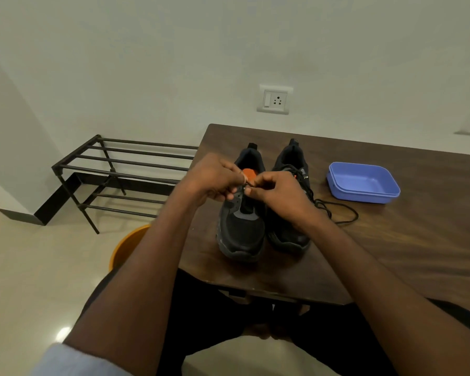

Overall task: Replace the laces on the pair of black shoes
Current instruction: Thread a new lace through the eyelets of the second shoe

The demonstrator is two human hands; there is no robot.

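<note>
A seated person is working over a pair of black shoes standing side by side, toes toward the camera, near the front left corner of a dark wooden table [391,240]. Both hands are meeting above the left shoe [240,226], whose eyelets are sitting bare and whose orange insole is showing behind the fingers. The left hand [215,177] is curling its fingers and pinching something small and thin at the shoe's upper eyelets; the right hand [277,191] is doing the same just beside it, fingertips almost touching. What they are pinching is too small and blurred to name with certainty, though it is sitting right at the eyelet row.

The right shoe [291,169] is standing partly hidden behind the right hand and wrist, which are blocking most of its front. A black lace [345,215] is trailing from that shoe across the tabletop to the right in a loose loop.

Further right, well apart from the shoes, a blue plastic tray [364,183] is lying open on the table. Beyond the table's left edge a black metal shoe rack [114,169] is standing against the white wall, and an orange tub [128,245] is peeking out on the floor behind the left forearm. A white wall socket [275,99] is sitting above the table.
</note>
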